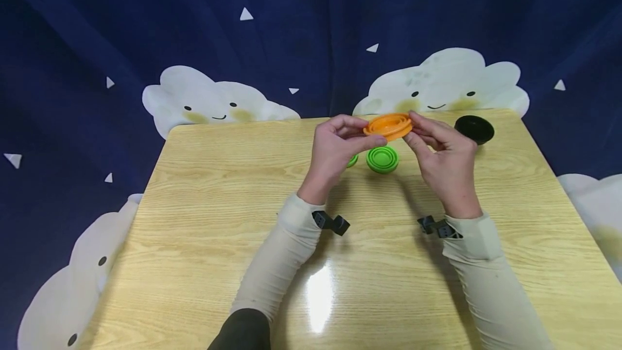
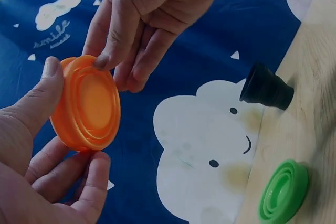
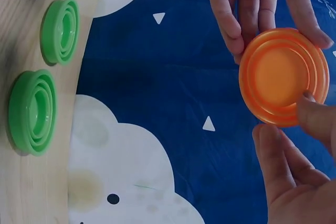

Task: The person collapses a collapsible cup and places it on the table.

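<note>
An orange collapsible cup (image 1: 389, 126), folded down into a ringed disc, is held in the air above the far part of the table. My left hand (image 1: 335, 142) grips its left edge between thumb and fingers. On the opposite edge, my right hand (image 1: 444, 153) pinches it, and the right thumb presses on the rings in the right wrist view. The rings of the orange cup (image 3: 278, 77) face that camera. Below it a green collapsed cup (image 1: 382, 159) lies on the table. A second green cup (image 3: 59, 31) is mostly hidden behind my left hand in the head view.
A black cup (image 1: 474, 129) stands expanded near the table's far right edge. The wooden table (image 1: 209, 220) ends at a dark blue curtain (image 1: 311, 31) with clouds and triangles. Small black cameras (image 1: 331, 222) are strapped to both wrists.
</note>
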`<state>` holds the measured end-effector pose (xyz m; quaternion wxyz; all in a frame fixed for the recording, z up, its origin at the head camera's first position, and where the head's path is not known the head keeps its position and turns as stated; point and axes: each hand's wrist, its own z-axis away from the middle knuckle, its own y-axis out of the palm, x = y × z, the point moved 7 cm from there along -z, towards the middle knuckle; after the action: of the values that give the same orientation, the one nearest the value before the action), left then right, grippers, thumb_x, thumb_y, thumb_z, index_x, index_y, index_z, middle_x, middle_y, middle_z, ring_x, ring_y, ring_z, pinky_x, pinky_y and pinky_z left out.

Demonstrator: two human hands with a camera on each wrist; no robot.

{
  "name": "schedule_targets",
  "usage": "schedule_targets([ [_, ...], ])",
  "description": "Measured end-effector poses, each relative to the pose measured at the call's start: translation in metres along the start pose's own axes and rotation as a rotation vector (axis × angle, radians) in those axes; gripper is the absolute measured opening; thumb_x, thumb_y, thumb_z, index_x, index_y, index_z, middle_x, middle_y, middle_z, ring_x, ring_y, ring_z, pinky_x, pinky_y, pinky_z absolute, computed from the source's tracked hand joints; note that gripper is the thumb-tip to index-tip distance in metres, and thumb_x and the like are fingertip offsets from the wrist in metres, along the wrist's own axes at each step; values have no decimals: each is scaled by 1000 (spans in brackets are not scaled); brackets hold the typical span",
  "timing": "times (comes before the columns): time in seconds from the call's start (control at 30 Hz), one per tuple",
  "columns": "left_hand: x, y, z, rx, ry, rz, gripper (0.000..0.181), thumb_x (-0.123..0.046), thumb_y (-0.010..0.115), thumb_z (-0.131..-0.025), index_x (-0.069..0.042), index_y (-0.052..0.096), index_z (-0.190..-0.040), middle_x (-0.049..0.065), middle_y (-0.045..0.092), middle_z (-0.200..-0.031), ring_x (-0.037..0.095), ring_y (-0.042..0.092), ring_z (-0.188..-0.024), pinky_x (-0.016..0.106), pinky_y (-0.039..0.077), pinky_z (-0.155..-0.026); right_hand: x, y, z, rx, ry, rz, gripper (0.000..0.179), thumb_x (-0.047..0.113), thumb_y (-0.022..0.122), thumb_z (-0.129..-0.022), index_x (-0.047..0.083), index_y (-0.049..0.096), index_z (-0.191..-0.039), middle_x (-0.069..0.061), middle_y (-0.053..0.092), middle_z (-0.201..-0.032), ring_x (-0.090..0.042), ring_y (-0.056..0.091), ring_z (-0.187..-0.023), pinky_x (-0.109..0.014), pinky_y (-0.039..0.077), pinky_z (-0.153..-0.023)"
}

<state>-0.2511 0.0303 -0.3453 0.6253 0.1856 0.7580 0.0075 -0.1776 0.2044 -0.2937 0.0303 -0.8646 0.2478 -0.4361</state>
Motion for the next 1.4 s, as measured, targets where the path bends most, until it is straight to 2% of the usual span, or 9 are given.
schedule_targets([
  [0.27,-7,6,0,-15,128,-213,42,-2,93,-66,0,74,-104,5,75,-101,17,71,-88,33,59,-84,-18,-6,0,84,14,49,45,-13,79,-79,-3,70,-122,-14,70,-118,-6,67,-95,-23,56,-87],
  [0.43,-7,10,-1,-16,167,-268,50,-1,94,-65,2,74,-111,6,74,-106,14,70,-90,31,59,-86,-30,-8,1,147,38,108,55,-4,88,-73,2,70,-125,-6,69,-121,-10,65,-95,-18,54,-88],
  [0.6,-3,19,0,-15,177,-316,57,-2,94,-65,2,72,-118,9,73,-113,13,70,-92,27,58,-87,-35,-14,1,139,75,169,52,8,90,-75,6,72,-124,-2,69,-120,-6,64,-94,-15,52,-87],
  [0.73,5,28,0,3,162,-368,57,-3,92,-68,1,71,-121,8,72,-117,9,69,-94,23,56,-88,-42,-19,2,151,114,194,53,9,90,-75,6,71,-125,-4,68,-120,-12,64,-95,-15,52,-87],
  [0.9,16,38,0,19,188,-417,54,1,89,-70,5,70,-121,13,71,-119,14,71,-95,19,56,-85,-53,-23,3,203,160,244,55,8,89,-77,2,68,-128,-11,66,-121,-21,65,-99,-17,52,-90],
  [1.0,25,44,-3,13,197,-459,53,1,89,-70,5,70,-119,14,70,-117,15,71,-94,16,55,-84,-62,-24,3,221,201,266,55,6,87,-78,0,67,-129,-14,65,-122,-26,65,-102,-22,54,-92],
  [1.13,37,54,-6,-1,203,-565,53,-3,91,-69,3,72,-119,12,70,-117,13,70,-93,11,53,-82,-75,-26,5,237,269,295,56,0,85,-79,-3,64,-131,-18,62,-125,-33,65,-108,-31,54,-94],
  [1.27,50,63,-10,-22,188,-639,53,-4,92,-69,1,73,-118,10,70,-116,15,70,-92,13,54,-80,-90,-29,9,249,341,310,58,-3,83,-80,-4,61,-134,-22,59,-129,-36,64,-113,-40,53,-95],
  [1.4,66,70,-14,-26,146,-686,52,-2,92,-69,0,74,-117,9,71,-114,16,70,-92,16,55,-80,-106,-31,13,249,402,319,59,-5,81,-81,-6,59,-135,-24,57,-133,-38,62,-116,-44,53,-95],
])
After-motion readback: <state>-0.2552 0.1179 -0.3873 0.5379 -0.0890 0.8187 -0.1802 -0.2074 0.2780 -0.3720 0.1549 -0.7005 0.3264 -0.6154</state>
